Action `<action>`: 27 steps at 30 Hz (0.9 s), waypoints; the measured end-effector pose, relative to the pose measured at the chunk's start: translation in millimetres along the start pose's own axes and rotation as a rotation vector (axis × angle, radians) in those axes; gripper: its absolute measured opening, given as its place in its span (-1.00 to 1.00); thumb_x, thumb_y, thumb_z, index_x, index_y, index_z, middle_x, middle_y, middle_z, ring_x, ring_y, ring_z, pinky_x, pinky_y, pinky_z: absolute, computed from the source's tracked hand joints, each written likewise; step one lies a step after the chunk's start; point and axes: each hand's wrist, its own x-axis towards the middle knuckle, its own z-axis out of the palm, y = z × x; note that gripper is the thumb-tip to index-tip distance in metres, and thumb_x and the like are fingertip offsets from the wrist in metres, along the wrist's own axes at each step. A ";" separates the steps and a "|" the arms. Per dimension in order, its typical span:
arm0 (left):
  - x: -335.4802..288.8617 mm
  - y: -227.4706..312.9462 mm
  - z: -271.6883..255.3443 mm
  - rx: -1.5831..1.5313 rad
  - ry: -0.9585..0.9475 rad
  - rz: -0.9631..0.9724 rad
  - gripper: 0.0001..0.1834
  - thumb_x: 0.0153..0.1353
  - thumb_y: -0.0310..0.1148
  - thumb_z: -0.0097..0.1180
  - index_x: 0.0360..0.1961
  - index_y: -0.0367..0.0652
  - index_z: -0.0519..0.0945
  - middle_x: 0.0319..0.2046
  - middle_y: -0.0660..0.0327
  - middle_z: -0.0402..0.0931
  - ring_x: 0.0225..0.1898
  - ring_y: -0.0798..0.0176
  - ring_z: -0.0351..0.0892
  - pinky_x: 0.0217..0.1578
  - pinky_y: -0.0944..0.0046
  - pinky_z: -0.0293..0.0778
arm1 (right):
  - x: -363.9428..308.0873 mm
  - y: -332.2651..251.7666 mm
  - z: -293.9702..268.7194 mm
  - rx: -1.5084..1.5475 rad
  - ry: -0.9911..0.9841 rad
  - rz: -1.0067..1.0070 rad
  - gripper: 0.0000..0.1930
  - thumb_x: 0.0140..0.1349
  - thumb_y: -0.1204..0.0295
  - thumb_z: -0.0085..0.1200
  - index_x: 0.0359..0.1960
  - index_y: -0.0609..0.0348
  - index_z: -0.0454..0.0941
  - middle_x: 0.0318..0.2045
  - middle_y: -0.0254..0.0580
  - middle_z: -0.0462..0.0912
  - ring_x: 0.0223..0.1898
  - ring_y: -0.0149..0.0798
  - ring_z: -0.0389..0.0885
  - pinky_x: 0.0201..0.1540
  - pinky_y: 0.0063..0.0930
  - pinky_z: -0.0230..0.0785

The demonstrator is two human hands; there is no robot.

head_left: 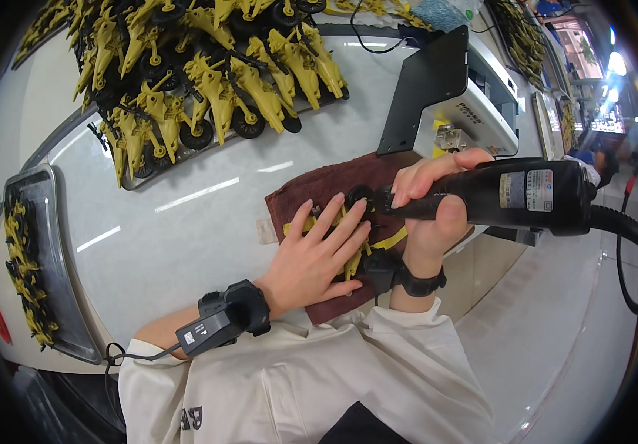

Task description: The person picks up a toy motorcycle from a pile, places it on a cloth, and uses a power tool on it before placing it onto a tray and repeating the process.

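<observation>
My left hand [311,255] lies with fingers spread over a yellow and black toy motorcycle [354,265], pressing it against a dark red cloth [300,185]. Much of the toy is hidden beneath the palm and fingers. One black wheel [360,197] shows just past the fingertips. Wrapped around a black electric screwdriver [515,194], my right hand [430,214] holds the tool nearly level, its front end pointing left, close to that wheel. Whether the bit touches the toy I cannot tell.
Many yellow and black toy motorcycles [223,96] stand crowded at the far left. A metal tray [60,244] with more yellow and black pieces lies at the left. Behind my right hand stands a white box-shaped machine [474,115] with a black plate [426,92]. The screwdriver's thick cable [619,222] runs off right.
</observation>
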 end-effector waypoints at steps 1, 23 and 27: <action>1.2 -1.6 -0.6 0.012 0.003 -0.012 -0.18 -0.01 0.18 0.14 0.21 -0.05 0.33 0.33 0.10 0.07 0.32 -0.10 0.04 0.20 -0.18 0.01 | -0.3 -1.1 2.5 -0.025 0.041 -0.023 -0.40 0.15 0.02 0.13 0.04 0.11 0.16 -0.59 -0.18 0.43 -0.70 -0.27 0.40 -0.60 -0.39 0.31; -0.6 -1.7 4.3 0.015 0.041 -0.001 -0.15 -0.06 0.23 0.15 0.21 -0.01 0.33 0.32 0.10 0.09 0.28 -0.12 0.11 0.17 -0.20 0.04 | -27.6 -60.0 -28.0 0.156 -0.028 -0.086 -0.25 0.17 0.04 0.14 0.20 0.22 0.03 -0.52 -0.09 0.51 -0.64 -0.19 0.50 -0.52 -0.33 0.40; -1.2 -3.1 2.9 0.002 0.035 -0.003 -0.14 -0.06 0.23 0.15 0.22 -0.01 0.32 0.33 0.09 0.09 0.29 -0.12 0.10 0.17 -0.21 0.04 | -51.3 -55.0 -21.4 0.195 -0.137 -0.055 -0.25 0.16 0.11 0.20 0.15 0.26 0.00 -0.44 -0.02 0.55 -0.57 -0.18 0.54 -0.46 -0.30 0.44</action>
